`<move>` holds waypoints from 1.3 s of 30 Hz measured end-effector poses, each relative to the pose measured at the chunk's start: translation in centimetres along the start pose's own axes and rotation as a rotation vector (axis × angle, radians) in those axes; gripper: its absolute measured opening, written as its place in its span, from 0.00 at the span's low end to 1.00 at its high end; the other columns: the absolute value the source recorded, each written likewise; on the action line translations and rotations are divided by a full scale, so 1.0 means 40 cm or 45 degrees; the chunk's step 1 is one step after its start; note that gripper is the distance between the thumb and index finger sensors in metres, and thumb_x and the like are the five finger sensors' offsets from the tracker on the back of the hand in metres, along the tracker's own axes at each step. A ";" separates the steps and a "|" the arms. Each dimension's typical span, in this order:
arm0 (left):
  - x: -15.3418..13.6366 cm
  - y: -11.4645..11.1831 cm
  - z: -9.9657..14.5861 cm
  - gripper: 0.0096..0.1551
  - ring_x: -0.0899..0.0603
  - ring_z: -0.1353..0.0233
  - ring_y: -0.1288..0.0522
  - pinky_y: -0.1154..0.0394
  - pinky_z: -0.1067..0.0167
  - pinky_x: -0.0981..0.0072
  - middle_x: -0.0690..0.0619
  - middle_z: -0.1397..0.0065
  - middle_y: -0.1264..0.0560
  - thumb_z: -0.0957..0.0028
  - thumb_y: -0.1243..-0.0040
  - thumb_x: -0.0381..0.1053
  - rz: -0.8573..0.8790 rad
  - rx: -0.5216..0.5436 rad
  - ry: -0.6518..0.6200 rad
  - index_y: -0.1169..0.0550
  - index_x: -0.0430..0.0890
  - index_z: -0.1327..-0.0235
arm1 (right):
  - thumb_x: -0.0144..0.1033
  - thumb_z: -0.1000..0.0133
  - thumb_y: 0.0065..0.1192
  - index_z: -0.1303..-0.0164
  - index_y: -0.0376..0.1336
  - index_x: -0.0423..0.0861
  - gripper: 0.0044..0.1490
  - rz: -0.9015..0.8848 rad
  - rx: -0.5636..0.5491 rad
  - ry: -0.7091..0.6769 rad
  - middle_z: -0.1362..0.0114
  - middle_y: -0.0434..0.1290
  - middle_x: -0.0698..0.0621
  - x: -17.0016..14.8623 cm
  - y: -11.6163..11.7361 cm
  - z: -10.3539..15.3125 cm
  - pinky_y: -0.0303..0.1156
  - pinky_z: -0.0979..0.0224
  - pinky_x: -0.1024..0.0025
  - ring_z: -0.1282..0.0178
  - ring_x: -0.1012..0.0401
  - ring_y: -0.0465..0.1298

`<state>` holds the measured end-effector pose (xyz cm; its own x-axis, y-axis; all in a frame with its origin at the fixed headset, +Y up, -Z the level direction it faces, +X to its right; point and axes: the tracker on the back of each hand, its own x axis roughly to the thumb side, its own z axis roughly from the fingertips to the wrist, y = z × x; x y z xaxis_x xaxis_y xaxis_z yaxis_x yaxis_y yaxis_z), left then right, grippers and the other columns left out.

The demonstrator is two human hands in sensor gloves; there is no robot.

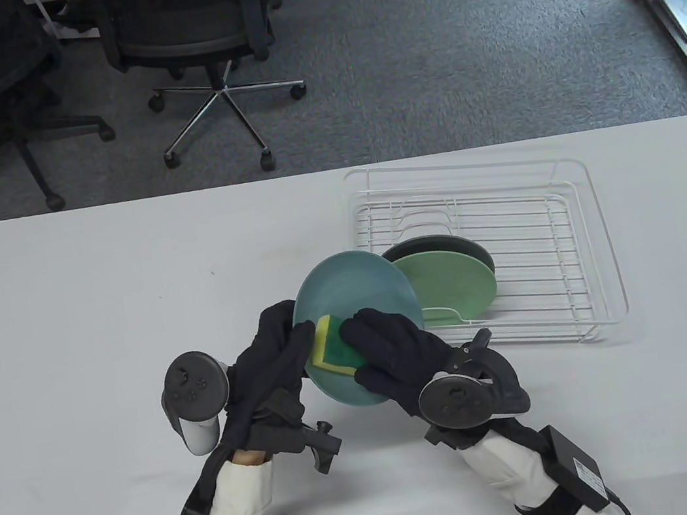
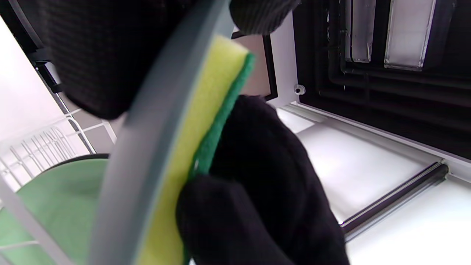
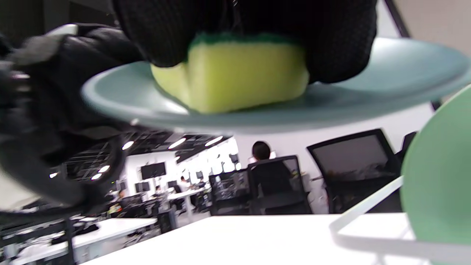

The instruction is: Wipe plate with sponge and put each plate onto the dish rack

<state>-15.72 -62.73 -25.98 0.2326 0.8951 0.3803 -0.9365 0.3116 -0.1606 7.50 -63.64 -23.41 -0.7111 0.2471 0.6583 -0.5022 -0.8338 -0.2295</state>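
Observation:
My left hand [image 1: 281, 355] grips the near-left rim of a teal plate [image 1: 356, 288] and holds it tilted above the table. My right hand [image 1: 386, 346] grips a yellow and green sponge [image 1: 331, 347] and presses it on the plate's face near the left rim. In the right wrist view the sponge [image 3: 239, 79] lies flat on the plate [image 3: 386, 73] under my fingers [image 3: 331, 33]. In the left wrist view the sponge [image 2: 198, 121] sits against the plate's edge [image 2: 147, 140]. Two plates, a light green one [image 1: 454, 284] in front of a dark one [image 1: 440, 242], stand in the white wire dish rack [image 1: 580, 242].
The rack takes up the right part of the white table [image 1: 92, 302], close beside the held plate. A black power box [image 1: 581, 475] with a cable lies by my right forearm. Office chairs [image 1: 198, 37] stand on the carpet beyond the table's far edge.

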 end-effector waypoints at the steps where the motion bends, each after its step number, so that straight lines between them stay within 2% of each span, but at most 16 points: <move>1: 0.002 -0.003 0.000 0.30 0.30 0.48 0.15 0.10 0.60 0.58 0.23 0.38 0.22 0.36 0.47 0.44 -0.009 -0.007 -0.004 0.34 0.25 0.30 | 0.40 0.36 0.60 0.14 0.49 0.41 0.43 0.029 -0.013 0.011 0.21 0.62 0.29 -0.005 0.000 0.001 0.72 0.31 0.46 0.29 0.37 0.69; 4: 0.007 -0.007 0.003 0.30 0.30 0.47 0.16 0.10 0.60 0.57 0.23 0.38 0.23 0.36 0.47 0.44 -0.038 0.008 -0.012 0.34 0.26 0.30 | 0.42 0.37 0.61 0.14 0.49 0.36 0.45 0.174 0.001 0.058 0.22 0.64 0.29 -0.019 -0.003 0.000 0.73 0.33 0.46 0.31 0.38 0.71; 8: 0.001 0.012 0.005 0.30 0.30 0.47 0.16 0.10 0.59 0.57 0.23 0.37 0.23 0.36 0.47 0.44 -0.002 0.067 0.011 0.34 0.25 0.30 | 0.42 0.37 0.61 0.14 0.47 0.32 0.48 0.327 0.143 0.122 0.24 0.65 0.28 -0.015 -0.007 -0.003 0.75 0.35 0.48 0.34 0.38 0.74; 16: -0.022 0.029 0.003 0.30 0.30 0.48 0.15 0.10 0.61 0.58 0.24 0.38 0.22 0.36 0.46 0.45 0.056 0.093 0.081 0.33 0.27 0.30 | 0.42 0.37 0.62 0.14 0.48 0.32 0.48 0.177 0.287 0.035 0.23 0.65 0.28 0.029 -0.012 -0.007 0.74 0.35 0.49 0.34 0.38 0.73; 20: -0.024 0.013 0.000 0.31 0.30 0.48 0.15 0.10 0.60 0.58 0.24 0.38 0.22 0.36 0.46 0.46 0.047 0.058 0.077 0.33 0.27 0.30 | 0.42 0.37 0.61 0.14 0.48 0.33 0.48 0.081 0.256 -0.008 0.23 0.65 0.28 0.057 -0.010 -0.007 0.74 0.35 0.48 0.33 0.38 0.73; 24: -0.026 -0.004 -0.002 0.31 0.31 0.48 0.15 0.10 0.60 0.59 0.24 0.38 0.22 0.36 0.49 0.49 0.034 0.030 0.072 0.33 0.29 0.29 | 0.43 0.37 0.61 0.14 0.47 0.34 0.48 0.116 0.178 0.015 0.22 0.65 0.30 0.055 -0.002 -0.005 0.73 0.34 0.47 0.32 0.38 0.72; 32: -0.025 -0.048 -0.007 0.30 0.30 0.48 0.15 0.11 0.61 0.57 0.24 0.38 0.21 0.36 0.49 0.49 -0.024 -0.089 0.062 0.32 0.32 0.29 | 0.45 0.38 0.61 0.14 0.47 0.34 0.49 0.170 0.038 0.155 0.22 0.65 0.31 -0.003 0.010 -0.003 0.74 0.35 0.47 0.33 0.39 0.73; 39: -0.013 -0.046 -0.005 0.28 0.29 0.47 0.16 0.12 0.60 0.55 0.24 0.38 0.21 0.36 0.46 0.49 -0.104 -0.099 0.033 0.30 0.34 0.29 | 0.45 0.38 0.61 0.14 0.45 0.30 0.52 0.208 0.060 0.284 0.24 0.65 0.28 -0.063 0.032 -0.001 0.74 0.36 0.48 0.34 0.38 0.73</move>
<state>-14.06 -63.69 -26.07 0.3148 0.8735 0.3715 -0.8912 0.4066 -0.2009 8.63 -65.31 -25.36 -0.8741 0.2054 0.4401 -0.3522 -0.8921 -0.2830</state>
